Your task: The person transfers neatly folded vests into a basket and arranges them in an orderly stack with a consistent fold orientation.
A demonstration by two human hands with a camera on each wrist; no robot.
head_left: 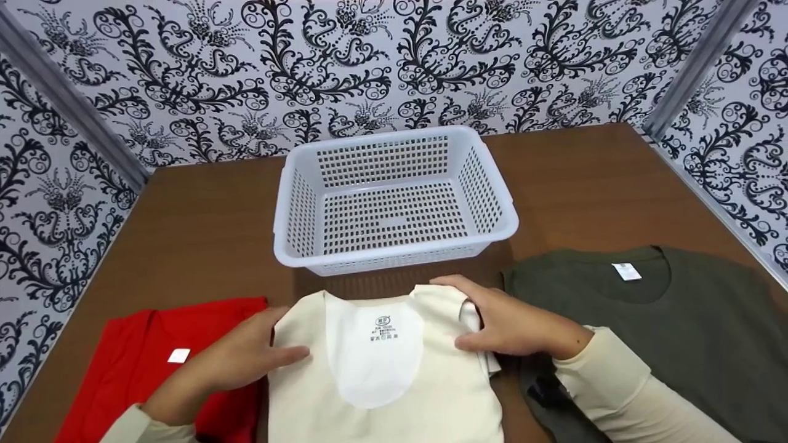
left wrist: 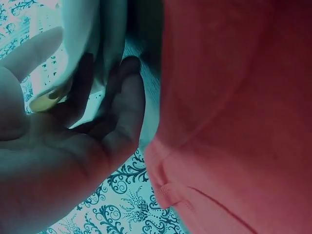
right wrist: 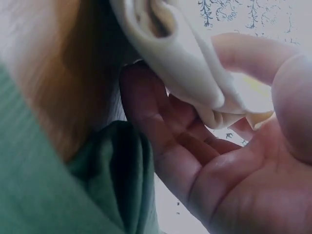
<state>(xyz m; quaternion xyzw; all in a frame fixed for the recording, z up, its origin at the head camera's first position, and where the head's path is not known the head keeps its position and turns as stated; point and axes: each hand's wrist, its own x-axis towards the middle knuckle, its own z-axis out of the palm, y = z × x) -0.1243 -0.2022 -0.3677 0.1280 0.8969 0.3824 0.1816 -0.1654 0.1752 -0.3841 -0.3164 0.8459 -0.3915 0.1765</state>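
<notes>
Red garment nearer person than white basket, off to its left. Left hand grips left shoulder of cream shirt, shirt directly in front of basket. Right hand grips right shoulder. Olive shirt lies right of basket, nearer person.

Brown tabletop, 3 scroll-patterned walls, 2 grey posts

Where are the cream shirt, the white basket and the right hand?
Cream shirt (head_left: 381, 369): head view, white area inside the neckline, below the print.
White basket (head_left: 397, 250): head view, middle of the near rim.
Right hand (head_left: 517, 321): head view, back of the hand.
</notes>
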